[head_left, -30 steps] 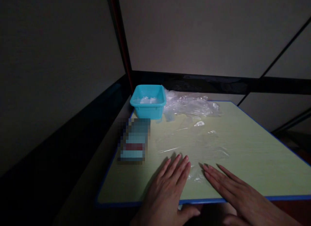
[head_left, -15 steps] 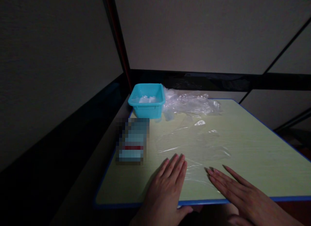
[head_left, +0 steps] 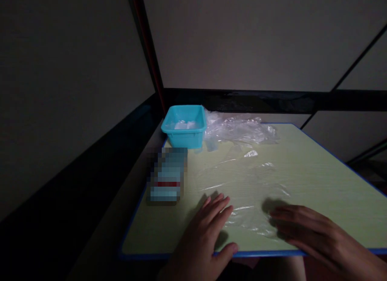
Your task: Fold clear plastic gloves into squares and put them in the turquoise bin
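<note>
A thin clear plastic bag (head_left: 246, 178) lies spread flat on the pale table, with shiny creases along it. At its near left edge is my left hand (head_left: 207, 236), open, fingers stretched forward and the thumb apart. My right hand (head_left: 314, 234) hovers just right of the bag's near end, its fingers slightly bent and a shadow beneath them. Nothing shows in either hand. Whether the left fingertips press on the plastic is hard to tell.
A turquoise plastic basket (head_left: 186, 139) with whitish contents stands at the back left. Beside it lies a crumpled heap of clear plastic (head_left: 244, 130). A blurred-out bluish object (head_left: 167, 174) rests near the left edge. The table (head_left: 317, 184) has a blue rim; walls stand behind and left.
My right hand has lifted and moved to the right, its fingers now bent. The left hand's fingers and thumb have spread a little. The plastic bag lies in much the same place.
</note>
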`<state>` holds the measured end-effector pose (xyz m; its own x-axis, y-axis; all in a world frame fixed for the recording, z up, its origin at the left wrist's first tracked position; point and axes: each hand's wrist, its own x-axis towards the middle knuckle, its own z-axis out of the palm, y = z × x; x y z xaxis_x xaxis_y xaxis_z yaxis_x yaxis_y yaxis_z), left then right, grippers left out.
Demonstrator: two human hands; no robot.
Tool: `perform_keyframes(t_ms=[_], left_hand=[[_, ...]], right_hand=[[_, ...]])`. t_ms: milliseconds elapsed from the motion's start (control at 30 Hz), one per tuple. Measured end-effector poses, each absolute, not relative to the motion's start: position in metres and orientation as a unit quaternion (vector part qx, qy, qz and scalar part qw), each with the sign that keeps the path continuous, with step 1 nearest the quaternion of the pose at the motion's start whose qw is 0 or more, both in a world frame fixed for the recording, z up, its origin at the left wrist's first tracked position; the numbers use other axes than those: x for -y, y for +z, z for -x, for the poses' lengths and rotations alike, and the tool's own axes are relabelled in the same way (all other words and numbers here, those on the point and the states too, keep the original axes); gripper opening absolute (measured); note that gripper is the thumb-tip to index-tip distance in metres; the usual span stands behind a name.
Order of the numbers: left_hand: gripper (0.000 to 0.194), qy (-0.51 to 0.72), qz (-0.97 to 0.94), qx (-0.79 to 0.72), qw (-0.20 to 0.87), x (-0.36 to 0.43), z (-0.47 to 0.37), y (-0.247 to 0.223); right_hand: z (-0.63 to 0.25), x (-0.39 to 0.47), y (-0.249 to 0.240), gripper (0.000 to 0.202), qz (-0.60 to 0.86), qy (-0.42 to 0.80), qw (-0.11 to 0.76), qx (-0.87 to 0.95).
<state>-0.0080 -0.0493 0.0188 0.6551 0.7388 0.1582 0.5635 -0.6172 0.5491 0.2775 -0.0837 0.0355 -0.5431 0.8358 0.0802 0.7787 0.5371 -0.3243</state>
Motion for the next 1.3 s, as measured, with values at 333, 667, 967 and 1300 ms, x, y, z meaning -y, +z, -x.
perform_keyframes(t_ms=[333, 667, 967, 1300], left_hand=[[0.043, 0.284, -0.869, -0.347, 0.209, 0.046, 0.006, 0.005], [0.043, 0.288, -0.873, -0.341, 0.196, 0.043, 0.006, 0.001], [0.050, 0.327, -0.854, -0.364, 0.177, 0.044, 0.005, 0.002], [0.041, 0.368, -0.805, -0.427, 0.185, 0.044, 0.006, -0.007]], right_hand=[[-0.276, 0.087, 0.046, 0.028, 0.398, 0.078, 0.064, 0.912], [-0.264, 0.084, 0.052, 0.027, 0.381, 0.033, 0.080, 0.921], [-0.263, 0.072, 0.066, 0.022, 0.410, 0.078, 0.166, 0.893], [-0.253, 0.025, 0.057, 0.018, 0.500, 0.232, 0.257, 0.794]])
